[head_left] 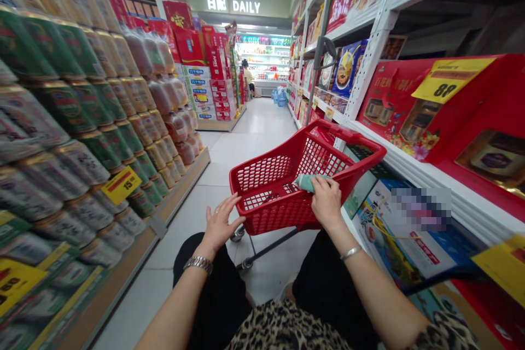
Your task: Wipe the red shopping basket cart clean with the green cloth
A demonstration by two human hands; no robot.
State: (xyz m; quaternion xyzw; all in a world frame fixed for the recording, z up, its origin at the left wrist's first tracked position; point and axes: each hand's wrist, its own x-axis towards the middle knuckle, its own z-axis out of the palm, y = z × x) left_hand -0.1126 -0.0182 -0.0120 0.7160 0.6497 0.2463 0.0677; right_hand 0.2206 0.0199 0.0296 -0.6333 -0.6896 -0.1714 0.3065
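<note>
Before my knees stands a red plastic shopping cart (283,216) with lattice walls, turned sideways to me. In my right hand (327,200) is a bunched light-green cloth (304,182), gripped at the cart's near upper rim. Its far end reaches over the inside of the basket. My left hand (221,221) is at the cart's left end, fingers extended and thumb apart. Its fingertips meet or nearly meet the rim there; contact is hard to tell. Nothing is in the left palm.
Stacked packs of drink cans (102,142) line the left side on a low platform. White shelves (369,60) with red gift boxes (410,115) run close along the right. A tiled aisle (262,115) leads to a fridge display (268,54), where a person (248,77) crouches.
</note>
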